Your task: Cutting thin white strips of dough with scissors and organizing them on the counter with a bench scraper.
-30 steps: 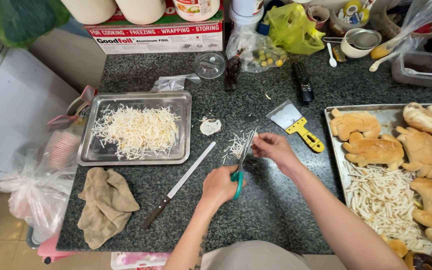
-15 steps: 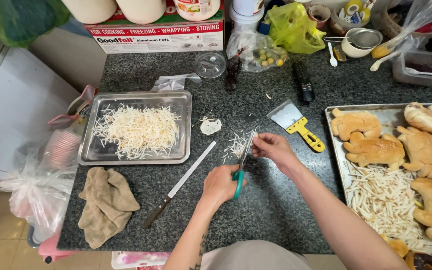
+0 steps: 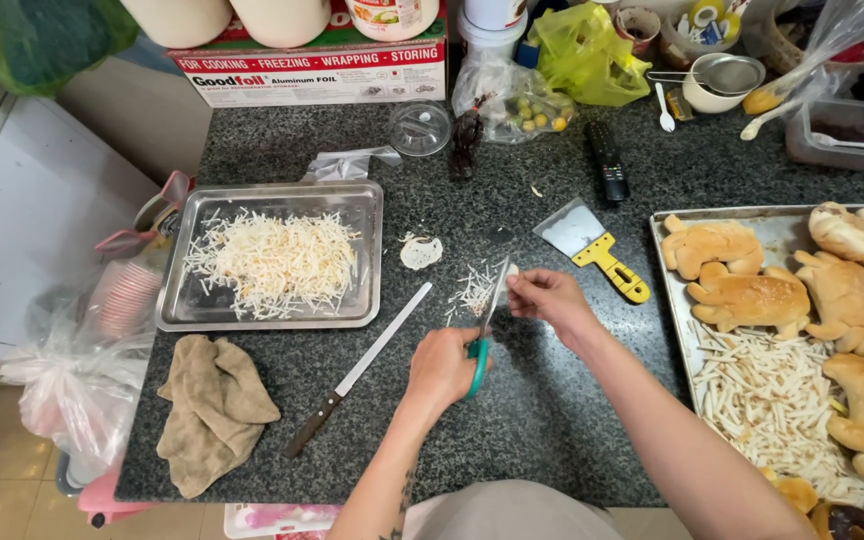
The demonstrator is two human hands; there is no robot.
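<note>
My left hand (image 3: pixel 442 365) grips green-handled scissors (image 3: pixel 485 325); my right hand (image 3: pixel 549 297) pinches a small white piece (image 3: pixel 510 272), mostly hidden by my fingers.

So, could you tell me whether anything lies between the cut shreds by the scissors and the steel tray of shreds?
Nothing blocks it. Between the small pile of shreds and the steel tray there is only bare counter; the knife lies just below that line, the pale disc just above.
</note>
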